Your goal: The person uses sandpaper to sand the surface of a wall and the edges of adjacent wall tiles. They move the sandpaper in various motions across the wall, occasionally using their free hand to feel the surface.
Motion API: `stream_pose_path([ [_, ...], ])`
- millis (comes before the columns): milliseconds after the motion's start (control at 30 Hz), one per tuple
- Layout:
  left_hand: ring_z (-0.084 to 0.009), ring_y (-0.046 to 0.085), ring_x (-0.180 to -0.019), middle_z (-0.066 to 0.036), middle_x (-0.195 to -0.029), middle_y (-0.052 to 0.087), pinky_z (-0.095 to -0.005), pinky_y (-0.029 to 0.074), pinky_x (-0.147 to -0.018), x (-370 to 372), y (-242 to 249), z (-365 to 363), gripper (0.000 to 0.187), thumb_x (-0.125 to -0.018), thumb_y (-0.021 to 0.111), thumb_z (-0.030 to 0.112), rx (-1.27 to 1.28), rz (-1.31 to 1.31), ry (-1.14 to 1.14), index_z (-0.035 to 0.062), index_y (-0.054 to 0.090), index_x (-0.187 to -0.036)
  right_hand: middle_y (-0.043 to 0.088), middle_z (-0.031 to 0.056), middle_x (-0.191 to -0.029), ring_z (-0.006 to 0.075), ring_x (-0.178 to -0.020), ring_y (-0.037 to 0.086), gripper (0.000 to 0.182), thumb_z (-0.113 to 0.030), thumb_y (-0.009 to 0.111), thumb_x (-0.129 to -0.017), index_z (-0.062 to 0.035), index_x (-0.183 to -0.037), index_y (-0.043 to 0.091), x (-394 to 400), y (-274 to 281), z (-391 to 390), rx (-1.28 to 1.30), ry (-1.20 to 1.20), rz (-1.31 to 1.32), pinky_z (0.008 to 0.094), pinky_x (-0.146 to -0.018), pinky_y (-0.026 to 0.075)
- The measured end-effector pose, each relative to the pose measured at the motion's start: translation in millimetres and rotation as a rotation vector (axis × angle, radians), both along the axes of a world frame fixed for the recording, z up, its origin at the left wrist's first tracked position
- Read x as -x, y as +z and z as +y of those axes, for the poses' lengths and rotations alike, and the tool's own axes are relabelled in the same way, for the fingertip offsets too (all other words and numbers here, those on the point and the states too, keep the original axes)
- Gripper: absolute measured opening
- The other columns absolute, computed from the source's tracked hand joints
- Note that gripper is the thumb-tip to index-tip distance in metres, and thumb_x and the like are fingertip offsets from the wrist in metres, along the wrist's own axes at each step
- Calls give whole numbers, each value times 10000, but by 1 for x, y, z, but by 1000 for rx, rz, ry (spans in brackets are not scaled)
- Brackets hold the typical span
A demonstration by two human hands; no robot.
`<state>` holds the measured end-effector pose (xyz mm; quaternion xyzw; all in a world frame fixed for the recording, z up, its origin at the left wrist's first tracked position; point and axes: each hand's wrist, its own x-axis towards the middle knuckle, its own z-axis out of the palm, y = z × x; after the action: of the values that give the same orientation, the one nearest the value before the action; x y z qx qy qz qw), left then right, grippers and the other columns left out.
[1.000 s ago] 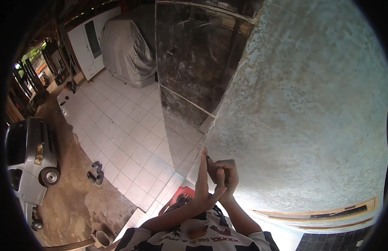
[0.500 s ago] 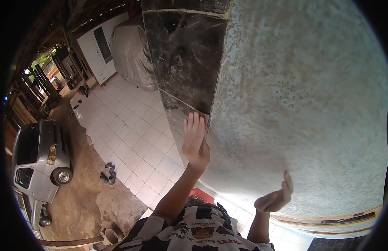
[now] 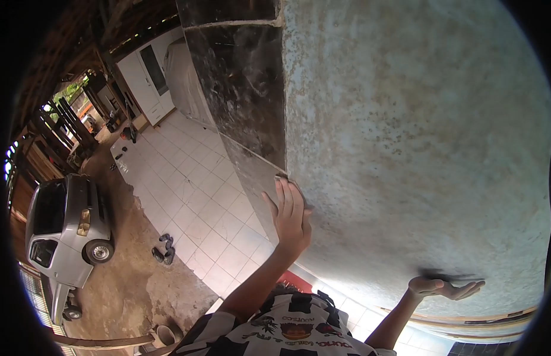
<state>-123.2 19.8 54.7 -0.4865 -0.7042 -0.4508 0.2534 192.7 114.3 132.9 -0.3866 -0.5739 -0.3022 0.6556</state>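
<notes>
The left hand (image 3: 292, 219) is up at the corner where the dark tiles (image 3: 240, 83) meet the blue-grey wall (image 3: 406, 148), its back towards the head, fingers stretched upward, the outermost one splayed away from the rest. I see nothing in its grasp. Its fingertips lie at the corner, near the end of a pale joint (image 3: 252, 152) in the tiles; whether the palm presses flat, I cannot tell. Over to the other side, well apart from it, the right hand (image 3: 445, 288) is low by the wall, fingers extended outward, loose and bare, a dark shadow just beside it. Contact there is hard to judge too.

The step in hand, as I judge it, is placing the hands on or against the wall, one at its edge and one lower down. From here, a move calls for settling the left fingers along the corner and turning the right palm to the wall's face.

Further out, the arms run back to a black-and-white shirt (image 3: 299, 332), with something red (image 3: 296, 281) just beyond it. Past the pale floor (image 3: 192, 178) lie sandals (image 3: 164, 249), then a silver car (image 3: 62, 231), and a white cabinet (image 3: 148, 77) stands at the back.
</notes>
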Motion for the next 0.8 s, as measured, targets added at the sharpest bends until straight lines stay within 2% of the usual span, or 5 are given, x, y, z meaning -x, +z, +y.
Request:
stream_pose_path([
  [167, -540, 84, -1529, -385, -1620, 148, -703, -22, -1173, 9, 31, 4, 668, -1091, 294, 331, -35, -113, 70, -166, 217, -1532, 270, 243, -1606, 381, -1514, 233, 672, -504, 260, -1074, -14, -1534, 288, 2, -8, 3, 2, -22, -14, 595, -1233, 185],
  [367, -553, 38, -1526, -400, -1618, 105, -695, -33, -1174, -5, -9, -4, 716, -1103, 248, 382, 146, -55, 39, -163, 124, -1550, 306, 253, -1589, 392, -1497, 270, 662, -496, 288, -1065, -16, -1520, 317, -9, -13, 7, -72, -56, 6, 595, -1225, 198],
  [467, -556, 20, -1525, -411, -1614, 91, -703, -34, -1169, 8, 36, -6, 732, -1101, 241, 407, 68, -146, 12, -157, 123, -1554, 324, 258, -1580, 398, -1489, 288, 656, -492, 302, -1061, -17, -1512, 331, -19, -17, 4, -73, -54, -35, 596, -1221, 205],
  [600, -552, -2, -1527, -406, -1620, 63, -691, -40, -1173, -20, -9, -11, 713, -1105, 221, 398, 162, -180, -57, -133, 109, -1568, 348, 265, -1569, 405, -1477, 313, 649, -487, 322, -1055, -18, -1503, 351, -15, -17, 8, -122, -63, -21, 596, -1216, 214],
  [800, -572, -4, -1518, -392, -1629, 58, -700, -38, -1168, 5, 20, -11, 694, -1100, 233, 354, 129, -160, 36, -138, 88, -1567, 377, 273, -1554, 414, -1463, 343, 640, -480, 345, -1047, -19, -1491, 375, -21, -25, 11, -155, -71, -38, 596, -1209, 225],
])
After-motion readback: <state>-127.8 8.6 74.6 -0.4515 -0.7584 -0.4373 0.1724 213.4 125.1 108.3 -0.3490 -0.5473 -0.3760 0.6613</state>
